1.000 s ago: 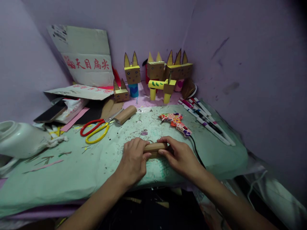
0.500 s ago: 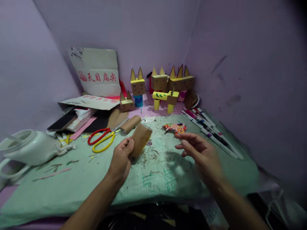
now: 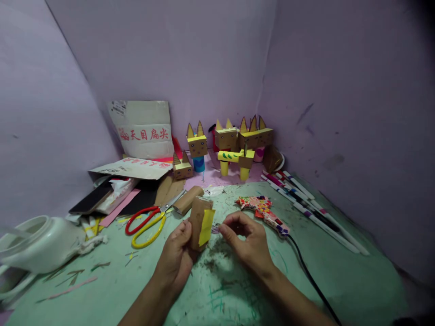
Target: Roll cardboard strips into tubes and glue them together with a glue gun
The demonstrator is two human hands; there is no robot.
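My left hand [image 3: 178, 249] grips a small brown cardboard box [image 3: 198, 222], held upright above the table. A yellow paper piece [image 3: 206, 227] lies against the side of the box that faces right. Just right of it, apart from the box, my right hand [image 3: 248, 242] has thumb and forefinger brought together in a pinch; whatever may be between the tips is too small to make out. Beyond the right hand, a flower-patterned glue gun [image 3: 263, 209] rests on the table with its black cord running toward me. Behind the box lies a cardboard tube [image 3: 188, 200].
Scissors [image 3: 147, 222] with red and yellow handles lie left of the box. A white pitcher [image 3: 41, 244] stands at the far left. Several marker pens [image 3: 306, 208] lie at the right. Cardboard animal figures [image 3: 197, 147] line the back near the wall. Scraps dot the green table cover [image 3: 129, 290].
My left hand has turned the box upright, so its yellow side shows. My right hand has moved left from the glue gun toward the box and closed to a pinch. The view has tilted up.
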